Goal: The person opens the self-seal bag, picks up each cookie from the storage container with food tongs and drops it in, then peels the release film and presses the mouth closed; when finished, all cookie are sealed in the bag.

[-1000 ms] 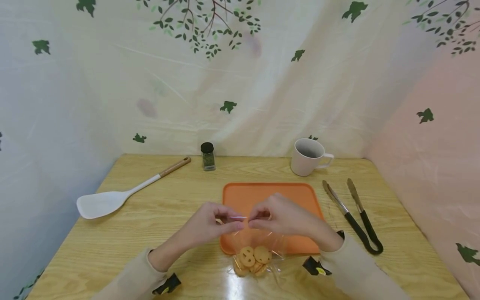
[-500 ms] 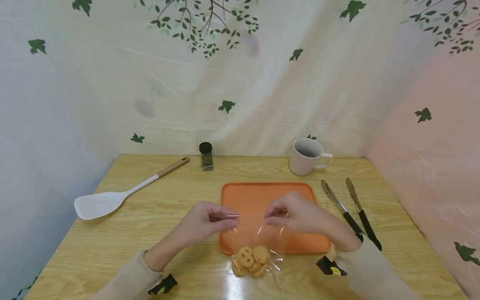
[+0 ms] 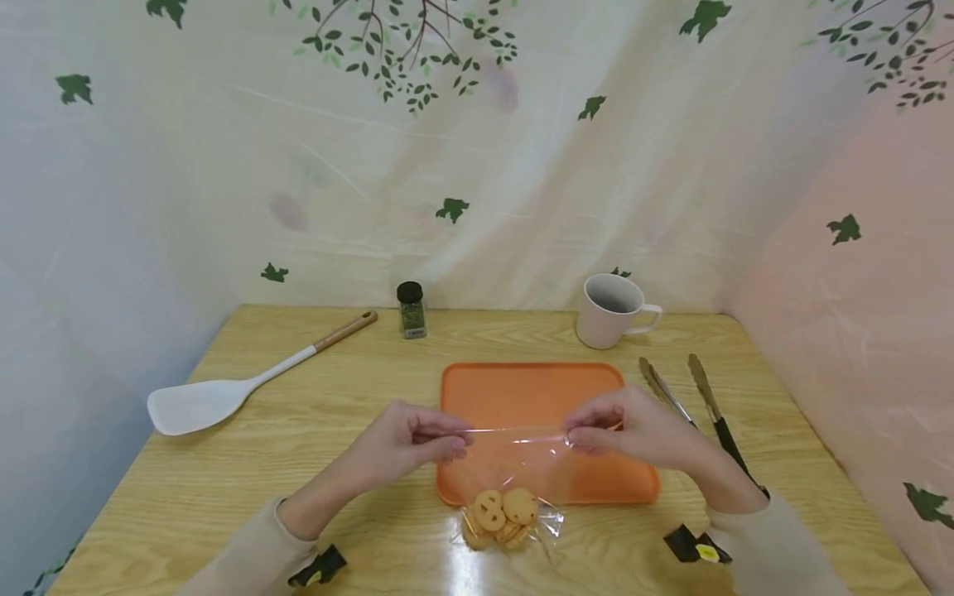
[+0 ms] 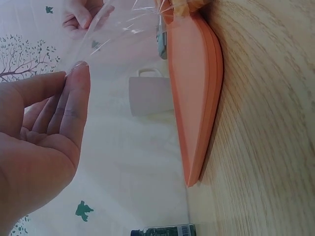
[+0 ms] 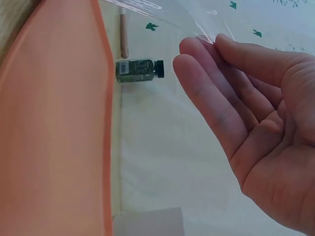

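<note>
Between my hands a clear plastic bag (image 3: 522, 459) is stretched by its top edge, with several round cookies (image 3: 501, 515) gathered at its bottom, near the table's front. My left hand (image 3: 398, 443) pinches the left end of that edge between thumb and fingertips; the left wrist view shows the thin film at the fingertips (image 4: 78, 69). At the other end, my right hand (image 3: 633, 426) pinches the edge in the same way, and the film runs from its thumb (image 5: 229, 44) in the right wrist view. Behind the bag, an orange tray (image 3: 522, 381) lies flat on the table.
To the left lies a white spatula (image 3: 204, 406) with a wooden handle. A spice jar (image 3: 411, 310) with a black lid and a white mug (image 3: 607, 314) stand at the back. Metal tongs (image 3: 704, 389) with black handles lie on the right, partly covered by my right forearm.
My right hand has moved right, away from my left hand, and the bag's top edge is now drawn out wide between them. My left hand has shifted slightly left; the cookies stay in place.
</note>
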`<move>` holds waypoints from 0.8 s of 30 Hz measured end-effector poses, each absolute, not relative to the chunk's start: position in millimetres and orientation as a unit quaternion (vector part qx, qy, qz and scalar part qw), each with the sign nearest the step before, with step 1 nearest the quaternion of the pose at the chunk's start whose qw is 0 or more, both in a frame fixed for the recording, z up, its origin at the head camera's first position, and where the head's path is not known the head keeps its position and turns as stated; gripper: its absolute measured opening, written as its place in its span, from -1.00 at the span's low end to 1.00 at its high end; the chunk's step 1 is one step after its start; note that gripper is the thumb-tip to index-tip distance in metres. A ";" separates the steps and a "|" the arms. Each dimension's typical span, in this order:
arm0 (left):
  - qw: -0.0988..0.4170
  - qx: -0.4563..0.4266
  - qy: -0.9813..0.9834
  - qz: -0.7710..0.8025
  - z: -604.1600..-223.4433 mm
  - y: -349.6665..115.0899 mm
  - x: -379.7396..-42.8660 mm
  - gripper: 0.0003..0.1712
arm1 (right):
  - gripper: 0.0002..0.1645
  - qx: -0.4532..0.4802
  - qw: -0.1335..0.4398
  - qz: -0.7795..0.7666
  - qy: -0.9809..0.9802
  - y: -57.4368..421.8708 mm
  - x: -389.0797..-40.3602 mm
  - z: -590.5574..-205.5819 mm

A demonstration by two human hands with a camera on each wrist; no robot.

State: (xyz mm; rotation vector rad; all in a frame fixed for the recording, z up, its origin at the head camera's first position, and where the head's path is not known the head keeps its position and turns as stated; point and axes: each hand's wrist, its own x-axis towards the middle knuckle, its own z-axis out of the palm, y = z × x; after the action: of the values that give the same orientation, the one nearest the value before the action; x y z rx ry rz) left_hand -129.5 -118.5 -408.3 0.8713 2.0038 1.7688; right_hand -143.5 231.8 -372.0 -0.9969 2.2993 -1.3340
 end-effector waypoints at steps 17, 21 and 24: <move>0.247 0.263 0.714 0.600 -436.7 -110.9 -122.4 -0.20 | -0.48 -0.279 0.214 -0.559 0.751 234.1 -115.8 -431.7; 0.274 0.282 0.703 0.593 -445.8 -107.2 -115.7 -0.09 | -0.51 -0.277 0.232 -0.575 0.734 225.9 -100.9 -441.0; 0.279 0.294 0.694 0.595 -448.2 -104.8 -112.8 -0.08 | -0.53 -0.260 0.237 -0.573 0.740 220.2 -92.5 -444.7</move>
State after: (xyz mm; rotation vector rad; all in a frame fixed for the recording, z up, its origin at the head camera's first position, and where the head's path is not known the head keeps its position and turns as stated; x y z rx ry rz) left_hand -112.8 -104.8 -448.2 0.7883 1.8630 1.5948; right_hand -92.5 220.2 -444.7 -0.7117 2.0289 -1.5718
